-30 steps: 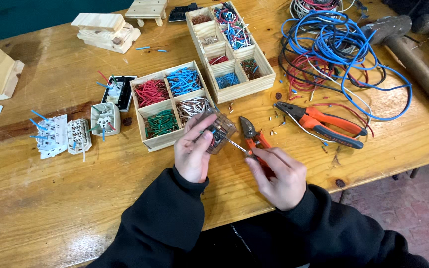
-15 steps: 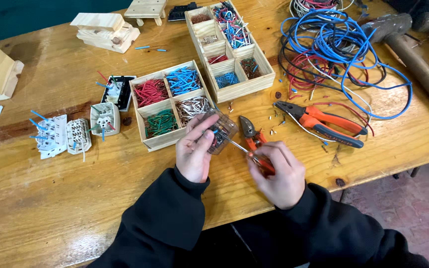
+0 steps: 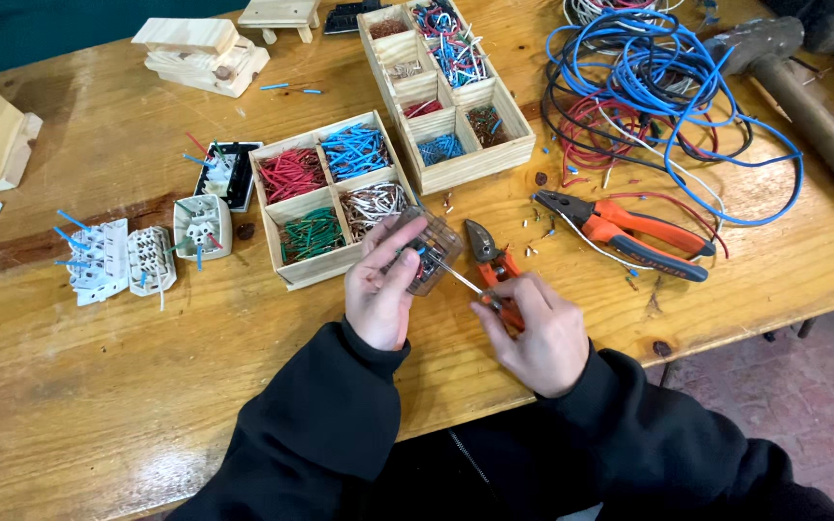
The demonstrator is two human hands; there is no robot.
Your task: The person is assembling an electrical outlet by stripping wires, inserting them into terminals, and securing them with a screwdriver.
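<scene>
My left hand [image 3: 383,285] grips a small clear plastic electrical module [image 3: 433,253] with short coloured wires in it, held just in front of a wooden four-part box [image 3: 330,201] of cut wire pieces. My right hand [image 3: 533,333] holds a thin screwdriver [image 3: 463,279]; its metal shaft points left and its tip is in the module. Small orange-handled cutters [image 3: 490,254] lie on the table under the screwdriver, next to my right hand.
Larger orange-and-blue pliers [image 3: 629,232] lie to the right. A tangle of blue, red and black cable [image 3: 663,92] fills the back right, beside a hammer [image 3: 803,96]. A long divided wooden box [image 3: 446,87] sits behind. White socket parts [image 3: 137,253] lie left.
My hands have stayed close together over the module. The screwdriver has shifted slightly and its tip now sits in the module.
</scene>
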